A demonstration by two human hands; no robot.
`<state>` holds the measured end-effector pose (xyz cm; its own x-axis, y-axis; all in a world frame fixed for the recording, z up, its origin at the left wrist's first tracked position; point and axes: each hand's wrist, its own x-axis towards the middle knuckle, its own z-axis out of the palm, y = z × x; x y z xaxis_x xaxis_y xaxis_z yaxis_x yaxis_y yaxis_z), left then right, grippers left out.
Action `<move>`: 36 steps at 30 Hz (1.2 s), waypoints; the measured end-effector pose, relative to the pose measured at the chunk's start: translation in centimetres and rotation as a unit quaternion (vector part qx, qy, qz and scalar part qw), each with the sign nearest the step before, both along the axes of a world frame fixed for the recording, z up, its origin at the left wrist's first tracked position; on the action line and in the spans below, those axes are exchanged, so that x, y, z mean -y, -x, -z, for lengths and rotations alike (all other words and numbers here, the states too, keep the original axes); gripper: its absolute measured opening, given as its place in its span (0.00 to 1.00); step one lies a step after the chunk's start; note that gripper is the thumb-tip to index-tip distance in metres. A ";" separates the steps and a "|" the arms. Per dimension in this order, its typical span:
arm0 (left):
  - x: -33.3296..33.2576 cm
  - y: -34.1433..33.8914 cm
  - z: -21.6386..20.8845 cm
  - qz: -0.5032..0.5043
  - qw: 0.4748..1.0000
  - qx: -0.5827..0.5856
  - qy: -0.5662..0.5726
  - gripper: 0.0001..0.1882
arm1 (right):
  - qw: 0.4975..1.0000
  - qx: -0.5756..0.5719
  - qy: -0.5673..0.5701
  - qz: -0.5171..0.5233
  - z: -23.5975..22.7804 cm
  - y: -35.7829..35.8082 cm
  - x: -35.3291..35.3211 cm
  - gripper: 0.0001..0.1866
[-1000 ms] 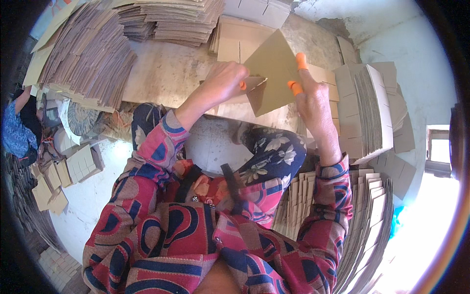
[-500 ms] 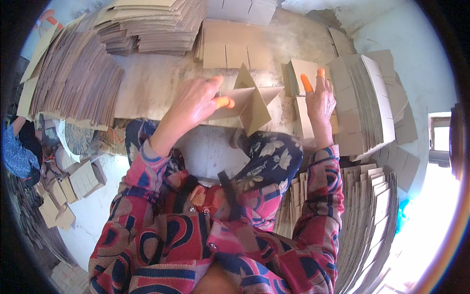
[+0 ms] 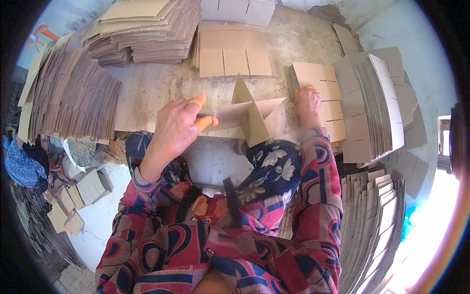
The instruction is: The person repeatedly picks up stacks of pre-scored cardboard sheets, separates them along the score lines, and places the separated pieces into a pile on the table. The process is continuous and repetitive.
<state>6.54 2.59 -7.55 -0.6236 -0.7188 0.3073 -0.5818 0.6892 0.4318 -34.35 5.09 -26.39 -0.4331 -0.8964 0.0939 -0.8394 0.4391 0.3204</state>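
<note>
My left hand [image 3: 175,125] pinches the left end of a long cardboard strip [image 3: 230,116] between thumb and forefinger, both in orange finger covers. Another cardboard piece [image 3: 256,125] crosses that strip near its right end, so the two stand on edge as a cross. To the right, my right hand [image 3: 308,105] has its fingers curled at the left edge of slotted cardboard sheets [image 3: 320,78], which lie in a small pile. An orange cover shows on one of its fingers. The fingertips are partly hidden against the cardboard.
Slotted sheets [image 3: 235,51] stand at the far middle, beside a tall cardboard stack [image 3: 147,34]. A leaning row of cardboard [image 3: 73,93] fills the left. More slotted cardboard [image 3: 377,103] stands at the right, with another row [image 3: 367,220] below it. My knees are under the board's near edge.
My right hand has drawn back from over the slotted sheets, and its outstretched fingers have curled onto their left edge. My left hand has shifted left and closed on the strip's end.
</note>
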 end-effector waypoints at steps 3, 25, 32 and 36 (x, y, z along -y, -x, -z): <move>0.0 -0.5 0.3 -0.017 1.000 -0.019 -0.011 0.29 | 0.987 0.136 0.061 -0.064 -3.5 0.4 -0.4 0.23; -0.8 -3.6 0.1 -0.032 0.999 -0.008 0.037 0.36 | 0.954 0.080 0.275 0.089 -11.1 1.5 -3.0 0.21; -0.3 -3.3 1.9 -0.016 1.000 -0.010 0.021 0.20 | 0.810 0.134 0.501 -0.275 -29.5 -10.5 -5.3 0.34; 0.3 -2.9 3.8 -0.035 0.998 -0.041 -0.014 0.09 | 0.719 0.483 0.434 -0.247 -33.2 -15.7 -6.9 0.32</move>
